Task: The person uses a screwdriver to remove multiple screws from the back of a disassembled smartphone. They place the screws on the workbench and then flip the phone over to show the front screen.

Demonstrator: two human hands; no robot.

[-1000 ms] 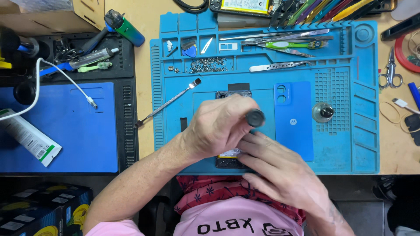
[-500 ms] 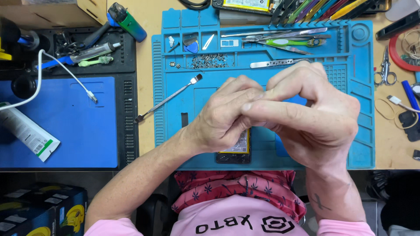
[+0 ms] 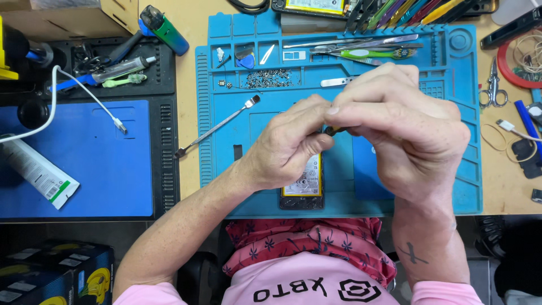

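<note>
Both my left hand (image 3: 285, 149) and right hand (image 3: 403, 127) have fingers pinched on a small dark tool (image 3: 334, 130) above the opened phone (image 3: 304, 186), repair seemingly midway, phone not closed yet.

Scissors (image 3: 493, 85), white tube (image 3: 38, 172), metal spudger (image 3: 217, 126), loose screws (image 3: 269, 79).

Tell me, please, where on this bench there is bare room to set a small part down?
Bare room: the dark blue pad between the white tube and the metal spudger. The blue mat's top trays are crowded with screws and tweezers; both hands cover its middle.
</note>
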